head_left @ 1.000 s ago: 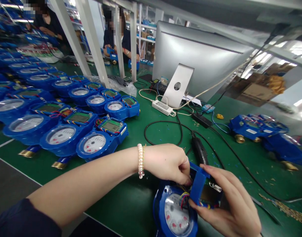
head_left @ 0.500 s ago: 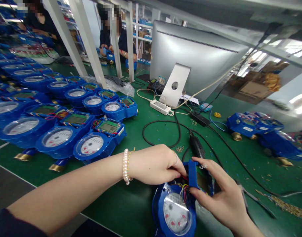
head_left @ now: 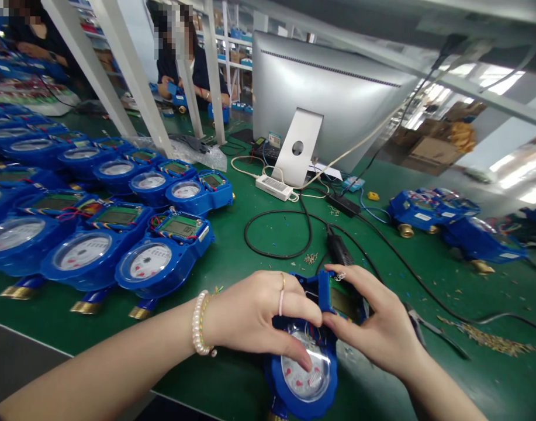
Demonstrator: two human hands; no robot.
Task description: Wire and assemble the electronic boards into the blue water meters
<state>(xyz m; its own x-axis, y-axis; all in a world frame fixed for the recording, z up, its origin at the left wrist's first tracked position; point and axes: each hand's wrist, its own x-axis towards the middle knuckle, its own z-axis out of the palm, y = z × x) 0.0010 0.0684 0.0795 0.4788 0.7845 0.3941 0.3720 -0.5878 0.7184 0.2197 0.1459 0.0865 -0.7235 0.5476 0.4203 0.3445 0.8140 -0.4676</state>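
In front of me a blue water meter [head_left: 324,383] stands on the green table, its round dial under a clear cover. My right hand [head_left: 377,321] grips the raised blue display module [head_left: 324,290] between thumb and fingers, tilting it above the housing. Thin coloured wires [head_left: 312,334] show between module and dial. My left hand [head_left: 259,313] lies over the meter, thumb and index finger apart. Its thumb reaches across the dial cover, and its index fingertip is by the module's edge; the other fingers are partly hidden.
Rows of similar blue meters [head_left: 162,266] fill the left side. A monitor [head_left: 324,93] stands behind a white adapter [head_left: 274,188] and looping cables. Pliers [head_left: 441,333], a pile of small screws [head_left: 491,339] and more meters [head_left: 419,207] lie to the right. Two people work across the table.
My left hand has drawn its fingers out from beside the wires and spread its thumb over the dial. My right hand keeps the module, now tilted less. The view has shifted slightly.
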